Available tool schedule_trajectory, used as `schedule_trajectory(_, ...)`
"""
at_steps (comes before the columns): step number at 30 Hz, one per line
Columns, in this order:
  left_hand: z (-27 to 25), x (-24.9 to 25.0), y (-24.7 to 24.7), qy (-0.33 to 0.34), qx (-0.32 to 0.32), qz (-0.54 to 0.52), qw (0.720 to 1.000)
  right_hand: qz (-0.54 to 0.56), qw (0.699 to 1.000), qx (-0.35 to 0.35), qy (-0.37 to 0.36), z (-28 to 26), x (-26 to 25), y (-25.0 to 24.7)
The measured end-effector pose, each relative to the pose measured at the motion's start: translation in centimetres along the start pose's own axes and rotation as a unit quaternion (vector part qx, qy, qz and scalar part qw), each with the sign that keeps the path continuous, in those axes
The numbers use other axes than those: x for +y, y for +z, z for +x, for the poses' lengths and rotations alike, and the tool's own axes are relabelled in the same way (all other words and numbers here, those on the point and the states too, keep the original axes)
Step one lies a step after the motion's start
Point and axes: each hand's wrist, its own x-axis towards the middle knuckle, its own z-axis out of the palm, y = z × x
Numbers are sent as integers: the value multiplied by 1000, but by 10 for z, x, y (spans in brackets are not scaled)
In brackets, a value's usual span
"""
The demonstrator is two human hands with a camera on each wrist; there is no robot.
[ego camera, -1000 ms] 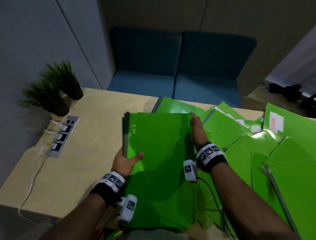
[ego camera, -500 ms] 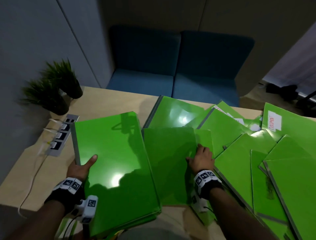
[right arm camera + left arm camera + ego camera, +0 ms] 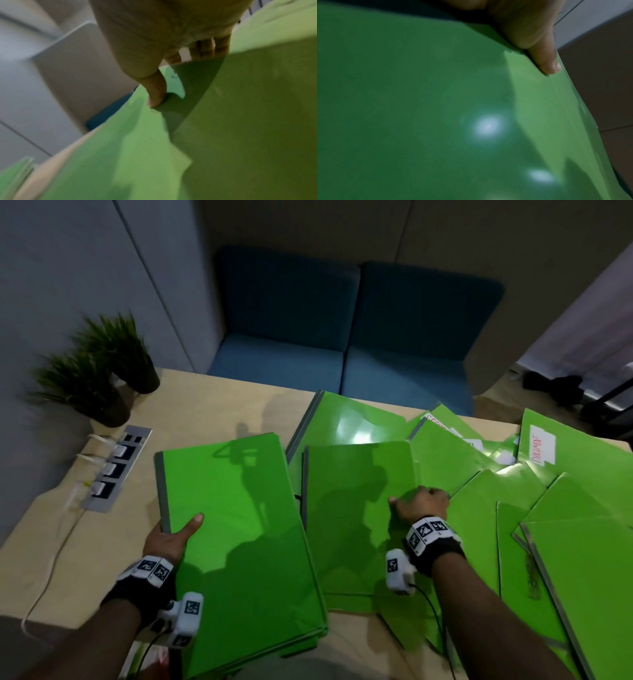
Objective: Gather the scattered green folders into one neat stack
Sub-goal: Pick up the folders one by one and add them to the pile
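My left hand (image 3: pixel 178 530) grips the left edge of a stack of green folders (image 3: pixel 239 542), thumb on top of the cover (image 3: pixel 471 108) and fingers hidden beneath; the stack's near end overhangs the table's front edge. Just right of it lies a single green folder (image 3: pixel 356 508). My right hand (image 3: pixel 421 503) pinches that folder's right edge, thumb on top (image 3: pixel 157 94) and fingers curled under the cover. Several more green folders (image 3: pixel 548 525) lie scattered and overlapping across the right half of the table, two with white labels.
The wooden table (image 3: pixel 212 412) has a recessed power strip (image 3: pixel 114 470) with white plugs and a trailing cable at the left. Two potted plants (image 3: pixel 99 371) stand at the far left corner. A blue sofa (image 3: pixel 342 344) sits behind the table.
The stack held by my left hand moved left, uncovering the folder beneath. My right hand let go of the stack's far corner and took hold of that folder's right edge.
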Motion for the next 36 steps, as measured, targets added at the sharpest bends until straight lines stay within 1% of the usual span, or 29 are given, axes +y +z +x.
schedule_trajectory(2, 1, 1, 3, -4, -3, 1, 1000, -47, 999, -23, -4, 3, 1, -1)
schedule_trajectory(5, 2, 2, 6, -19, -8, 3, 1000, -52, 998, -13, -24, 7, -7, -3)
schedule_trajectory(6, 3, 2, 7, -21, -11, 4, 1000, -21, 999, -9, -37, 9, -10, -4)
schedule_trajectory(7, 5, 1, 7, -22, -13, 2, 1000, 39, 998, -17, -51, 13, -14, -6)
schedule_trajectory(9, 10, -1, 7, -30, -15, 2, 999, 189, 977, -44, -87, 12, -22, -12)
schedule_trajectory(10, 11, -1, 7, -31, -17, 8, 999, 224, 966, -53, -116, 10, -29, -17)
schedule_trajectory(12, 13, 0, 5, -43, -19, 18, 999, 219, 956, -39, -190, 2, -42, -32)
schedule_trajectory(15, 14, -1, 3, -49, -24, 12, 998, 224, 937, 26, -266, -14, -68, -68)
schedule_trajectory(17, 16, -4, 1, -43, -31, 6, 999, 254, 921, 40, -292, -26, -82, -100)
schedule_trajectory(19, 16, -5, 1, -41, -34, -3, 999, 293, 902, 40, -313, -37, -91, -131)
schedule_trajectory(21, 14, -4, 2, -37, -25, -4, 999, 331, 886, 31, -322, -41, -101, -144)
schedule_trajectory(23, 13, -4, 4, -33, -20, -4, 999, 348, 884, 4, -313, -36, -112, -131)
schedule_trajectory(26, 12, -4, 3, -30, -26, -7, 999, 353, 884, -86, -293, -22, -122, -72)
schedule_trajectory(28, 15, -5, 3, -25, -28, -9, 999, 314, 895, -127, -290, -23, -125, -25)
schedule_trajectory(31, 17, -9, 0, -11, -43, 13, 999, 262, 911, -168, -271, -35, -126, 32)
schedule_trajectory(33, 19, -14, -2, -5, -57, 20, 998, 200, 918, -197, -280, -43, -128, 57)
schedule_trajectory(35, 20, -18, -4, -3, -72, 17, 997, 96, 925, -227, -290, -51, -131, 79)
schedule_trajectory(36, 21, -20, -5, -2, -81, 13, 997, 38, 928, -225, -293, -57, -133, 88)
